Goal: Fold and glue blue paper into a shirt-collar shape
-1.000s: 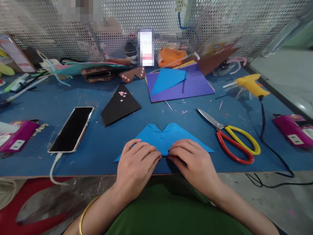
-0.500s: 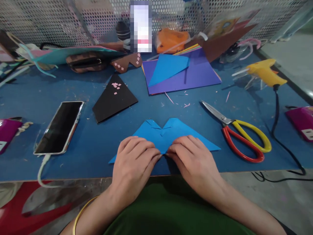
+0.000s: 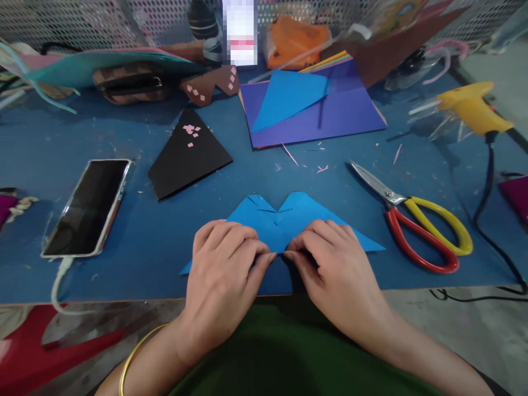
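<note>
- Folded blue paper (image 3: 281,230) lies at the near middle of the table (image 3: 259,173).
- Left hand (image 3: 225,275) pinches its near edge, fingers closed.
- Right hand (image 3: 336,267) pinches the same edge, just beside.
- Scissors (image 3: 394,198) lie right.

No text, label, brand, number or sign can be read here.

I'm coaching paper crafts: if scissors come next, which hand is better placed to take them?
Probably the right hand: the scissors lie on its side, while the left hand is farther. Both hold the blue paper by its near edge.
</note>
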Action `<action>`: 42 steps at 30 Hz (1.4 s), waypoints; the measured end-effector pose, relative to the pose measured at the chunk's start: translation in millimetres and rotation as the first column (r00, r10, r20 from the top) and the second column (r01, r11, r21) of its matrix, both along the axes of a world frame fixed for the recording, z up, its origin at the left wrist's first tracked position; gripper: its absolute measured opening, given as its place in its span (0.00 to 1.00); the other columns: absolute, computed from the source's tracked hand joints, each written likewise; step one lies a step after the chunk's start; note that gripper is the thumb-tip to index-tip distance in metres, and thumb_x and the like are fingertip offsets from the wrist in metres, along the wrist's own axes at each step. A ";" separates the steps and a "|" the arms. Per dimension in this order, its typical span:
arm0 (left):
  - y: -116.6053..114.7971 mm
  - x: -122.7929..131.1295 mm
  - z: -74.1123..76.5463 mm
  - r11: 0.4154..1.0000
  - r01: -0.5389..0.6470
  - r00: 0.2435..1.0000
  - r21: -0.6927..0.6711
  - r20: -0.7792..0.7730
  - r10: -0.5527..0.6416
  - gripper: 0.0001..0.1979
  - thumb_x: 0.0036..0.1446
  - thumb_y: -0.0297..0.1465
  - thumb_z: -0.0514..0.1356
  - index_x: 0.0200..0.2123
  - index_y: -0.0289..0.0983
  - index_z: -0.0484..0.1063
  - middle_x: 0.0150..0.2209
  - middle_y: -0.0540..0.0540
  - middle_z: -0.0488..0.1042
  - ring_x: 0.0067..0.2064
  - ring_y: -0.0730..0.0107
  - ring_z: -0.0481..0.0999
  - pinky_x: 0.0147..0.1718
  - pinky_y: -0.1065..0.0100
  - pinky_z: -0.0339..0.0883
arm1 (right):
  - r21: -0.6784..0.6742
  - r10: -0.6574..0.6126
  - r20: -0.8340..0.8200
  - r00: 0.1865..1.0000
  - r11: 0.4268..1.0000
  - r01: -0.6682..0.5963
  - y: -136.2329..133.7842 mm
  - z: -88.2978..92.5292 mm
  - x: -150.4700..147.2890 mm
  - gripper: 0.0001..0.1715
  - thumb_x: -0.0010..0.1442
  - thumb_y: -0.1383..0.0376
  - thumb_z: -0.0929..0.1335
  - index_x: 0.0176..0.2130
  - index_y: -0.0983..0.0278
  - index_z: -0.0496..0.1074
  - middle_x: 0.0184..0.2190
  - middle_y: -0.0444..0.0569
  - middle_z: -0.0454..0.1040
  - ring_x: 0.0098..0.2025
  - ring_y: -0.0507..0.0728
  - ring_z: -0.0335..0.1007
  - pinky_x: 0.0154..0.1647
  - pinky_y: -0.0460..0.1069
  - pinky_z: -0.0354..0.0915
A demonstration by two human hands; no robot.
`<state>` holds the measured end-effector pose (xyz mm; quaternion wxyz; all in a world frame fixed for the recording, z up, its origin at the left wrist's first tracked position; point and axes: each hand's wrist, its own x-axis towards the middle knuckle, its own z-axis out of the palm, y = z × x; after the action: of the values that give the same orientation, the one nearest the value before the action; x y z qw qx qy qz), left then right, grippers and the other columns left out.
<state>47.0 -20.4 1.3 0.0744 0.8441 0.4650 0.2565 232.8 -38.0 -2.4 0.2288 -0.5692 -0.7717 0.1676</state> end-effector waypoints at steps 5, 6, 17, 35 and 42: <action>1.1 1.8 2.1 1.000 -0.028 1.000 -0.003 -0.011 0.028 0.08 0.63 0.29 0.61 0.30 0.39 0.74 0.33 0.50 0.76 0.39 0.64 0.74 0.53 0.54 0.58 | -0.017 -0.031 -0.001 1.000 0.999 0.031 0.0 1.7 -0.5 0.10 0.63 0.69 0.69 0.29 0.62 0.68 0.30 0.44 0.70 0.34 0.57 0.63 0.36 0.53 0.53; 1.4 2.1 3.1 1.000 -0.031 0.999 -0.003 -0.017 0.031 0.08 0.62 0.29 0.61 0.29 0.39 0.74 0.33 0.50 0.76 0.39 0.64 0.74 0.53 0.53 0.59 | -0.022 -0.032 0.005 0.999 0.999 0.032 0.3 2.2 -0.6 0.10 0.63 0.69 0.69 0.29 0.62 0.68 0.30 0.44 0.70 0.34 0.57 0.63 0.36 0.53 0.52; 6.2 2.3 9.2 1.000 0.001 0.994 -0.010 -0.111 -0.002 0.09 0.62 0.29 0.60 0.28 0.39 0.73 0.34 0.49 0.74 0.40 0.60 0.74 0.53 0.49 0.60 | -0.076 -0.014 0.086 0.996 0.997 0.020 5.7 6.4 -0.7 0.10 0.63 0.68 0.68 0.29 0.62 0.66 0.30 0.46 0.70 0.33 0.57 0.62 0.36 0.53 0.51; 7.8 1.6 10.3 0.997 0.051 0.987 -0.064 -0.147 -0.060 0.09 0.64 0.28 0.57 0.29 0.38 0.68 0.33 0.47 0.72 0.39 0.61 0.72 0.48 0.52 0.61 | -0.161 0.000 0.050 0.999 0.987 0.009 10.6 13.4 4.9 0.10 0.61 0.71 0.68 0.29 0.62 0.67 0.30 0.44 0.71 0.34 0.56 0.64 0.35 0.53 0.52; 7.5 2.0 9.1 0.997 0.045 0.986 -0.063 -0.158 -0.054 0.10 0.65 0.28 0.56 0.29 0.39 0.68 0.33 0.47 0.73 0.39 0.61 0.71 0.50 0.51 0.61 | -0.150 -0.016 0.037 0.999 0.988 0.022 8.3 12.9 7.2 0.10 0.62 0.71 0.68 0.29 0.61 0.67 0.30 0.44 0.72 0.34 0.56 0.66 0.35 0.53 0.52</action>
<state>49.0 -12.8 10.4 0.0683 0.8706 0.4558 0.1721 240.0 -29.7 10.4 0.1729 -0.5951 -0.7554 0.2127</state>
